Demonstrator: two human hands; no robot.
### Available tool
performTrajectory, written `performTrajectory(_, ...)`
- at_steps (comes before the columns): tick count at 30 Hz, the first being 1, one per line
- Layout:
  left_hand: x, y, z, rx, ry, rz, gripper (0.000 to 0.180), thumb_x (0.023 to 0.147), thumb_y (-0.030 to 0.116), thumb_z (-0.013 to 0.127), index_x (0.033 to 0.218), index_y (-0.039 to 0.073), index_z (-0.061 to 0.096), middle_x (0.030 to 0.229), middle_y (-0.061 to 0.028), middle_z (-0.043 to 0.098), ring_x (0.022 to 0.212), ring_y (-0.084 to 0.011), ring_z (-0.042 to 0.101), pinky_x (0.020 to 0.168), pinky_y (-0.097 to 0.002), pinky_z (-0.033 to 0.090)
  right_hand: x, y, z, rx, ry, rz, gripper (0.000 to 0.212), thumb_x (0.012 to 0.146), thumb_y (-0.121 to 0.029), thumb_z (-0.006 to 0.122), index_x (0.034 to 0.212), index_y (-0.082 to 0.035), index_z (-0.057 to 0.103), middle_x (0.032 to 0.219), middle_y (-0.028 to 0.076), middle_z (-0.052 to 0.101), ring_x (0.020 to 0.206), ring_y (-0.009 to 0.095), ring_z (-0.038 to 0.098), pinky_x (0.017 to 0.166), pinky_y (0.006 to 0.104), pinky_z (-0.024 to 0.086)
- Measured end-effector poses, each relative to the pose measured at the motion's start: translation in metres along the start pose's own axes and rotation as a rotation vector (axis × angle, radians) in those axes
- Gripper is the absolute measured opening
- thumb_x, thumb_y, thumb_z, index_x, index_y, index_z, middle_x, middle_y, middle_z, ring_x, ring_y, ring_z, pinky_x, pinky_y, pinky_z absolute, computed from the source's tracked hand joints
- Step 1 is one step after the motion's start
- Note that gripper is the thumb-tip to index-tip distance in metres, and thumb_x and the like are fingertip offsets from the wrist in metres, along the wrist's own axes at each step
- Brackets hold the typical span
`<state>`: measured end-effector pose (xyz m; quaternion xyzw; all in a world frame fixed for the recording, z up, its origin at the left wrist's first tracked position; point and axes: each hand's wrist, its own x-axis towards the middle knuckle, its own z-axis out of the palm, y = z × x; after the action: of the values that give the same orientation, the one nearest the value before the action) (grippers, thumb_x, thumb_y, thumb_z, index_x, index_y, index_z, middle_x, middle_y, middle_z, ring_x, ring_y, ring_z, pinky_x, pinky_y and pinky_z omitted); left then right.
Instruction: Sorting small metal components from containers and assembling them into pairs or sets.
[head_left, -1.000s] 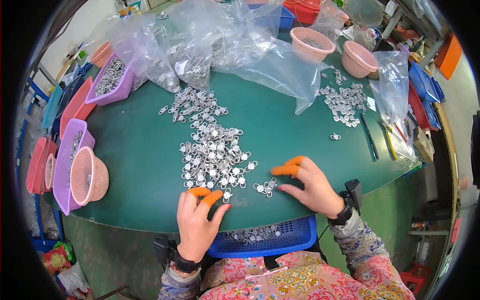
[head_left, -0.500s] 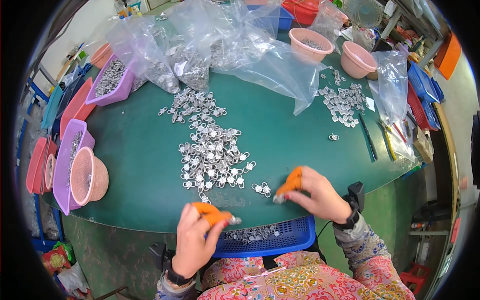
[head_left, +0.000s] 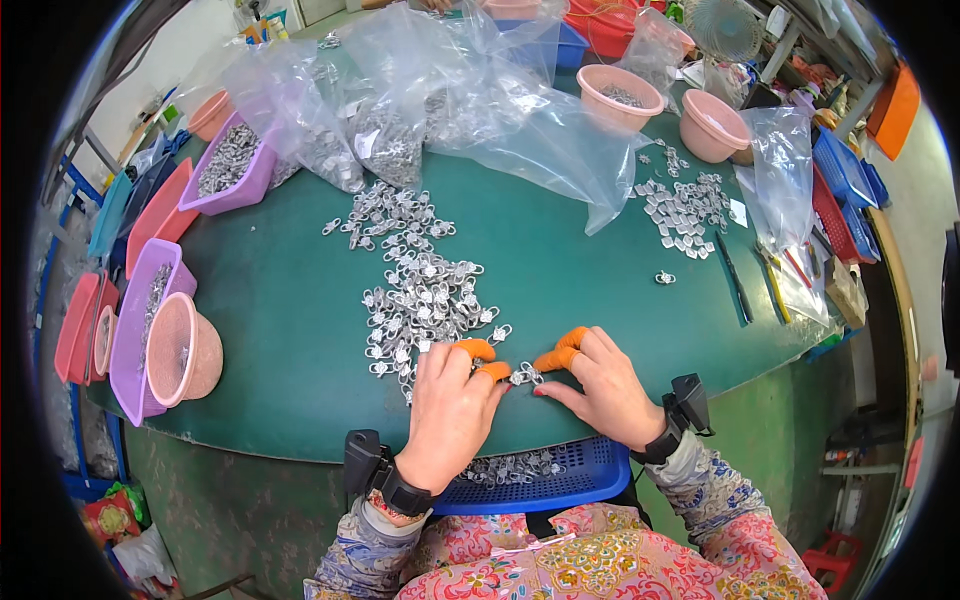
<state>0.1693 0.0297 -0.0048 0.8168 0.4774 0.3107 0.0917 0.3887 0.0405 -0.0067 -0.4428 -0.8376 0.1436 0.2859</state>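
My left hand [head_left: 455, 400] and my right hand [head_left: 598, 388] face each other low over the green table, orange finger covers on their fingers. Between the fingertips lies a little group of silver metal links [head_left: 526, 374] with looped ends. Left thumb and forefinger close at its left side; the right thumb and forefinger pinch at its right edge. How many pieces each hand grips is partly hidden. Just left and beyond, a heap of similar metal links [head_left: 425, 290] spreads away from me. Below the table edge, a blue perforated basket [head_left: 540, 490] holds more of these links.
Pink and purple tubs [head_left: 185, 355] line the left side. Clear plastic bags [head_left: 540, 150] of metal parts fill the back. At right lie loose square metal pieces [head_left: 685, 215], a single link [head_left: 665, 278], a dark slim tool [head_left: 735, 280] and yellow-handled pliers [head_left: 777, 290].
Both hands have come from the near table edge to the small group of links. My left hand moved right and forward; the right shifted slightly left.
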Motion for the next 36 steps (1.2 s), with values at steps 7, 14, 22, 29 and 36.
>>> performTrajectory(7, -0.005, 0.002, -0.009, -0.123, 0.062, -0.150, 0.019, 0.075, 0.001, 0.080, 0.092, 0.004, 0.072, 0.095, -0.0088, 0.065, 0.093, -0.0305, 0.056, 0.081, -0.0397, 0.047, 0.003, 0.007, -0.008, 0.190, 0.002, 0.115, 0.014, 0.085, -0.013, 0.075, 0.096, -0.004, 0.072, 0.089, 0.009, 0.059, 0.086, 0.030, 0.057, 0.076, 0.0405, 0.049)
performTrajectory(14, -0.004, 0.008, -0.018, -0.278, 0.038, -0.291, 0.011, 0.084, 0.001, 0.075, 0.093, 0.001, 0.071, 0.086, -0.0091, 0.068, 0.074, -0.0219, 0.060, 0.069, -0.0344, 0.049, 0.008, 0.006, -0.014, 0.153, -0.101, 0.119, 0.014, 0.087, -0.014, 0.074, 0.096, -0.003, 0.071, 0.089, 0.010, 0.059, 0.088, 0.030, 0.057, 0.077, 0.0401, 0.048)
performTrajectory(22, -0.004, 0.020, -0.019, -0.710, -0.030, -0.562, 0.009, 0.092, 0.008, 0.071, 0.097, 0.001, 0.072, 0.085, -0.0081, 0.072, 0.071, -0.0114, 0.066, 0.063, -0.0280, 0.051, 0.018, -0.009, -0.018, 0.429, -0.012, 0.156, 0.022, 0.089, -0.015, 0.074, 0.110, -0.008, 0.074, 0.091, 0.006, 0.064, 0.081, 0.021, 0.057, 0.074, 0.0337, 0.049)
performTrajectory(29, -0.002, 0.020, -0.019, -1.012, -0.089, -0.641, 0.011, 0.098, 0.007, 0.066, 0.104, -0.002, 0.069, 0.095, -0.0065, 0.075, 0.080, -0.0059, 0.065, 0.068, -0.0225, 0.051, 0.023, -0.011, -0.013, 0.982, -0.126, 0.470, 0.019, 0.096, -0.013, 0.070, 0.110, 0.000, 0.073, 0.088, 0.003, 0.074, 0.076, 0.005, 0.064, 0.068, 0.0218, 0.052)
performTrajectory(36, -0.003, 0.018, -0.019, -1.200, -0.112, -0.686, 0.013, 0.098, 0.004, 0.065, 0.108, -0.004, 0.067, 0.098, -0.0077, 0.074, 0.087, -0.0055, 0.065, 0.075, -0.0204, 0.050, 0.029, -0.015, -0.027, 1.076, -0.256, 0.579, 0.020, 0.097, -0.007, 0.067, 0.113, 0.005, 0.070, 0.104, 0.008, 0.073, 0.089, 0.010, 0.067, 0.084, 0.0255, 0.055)
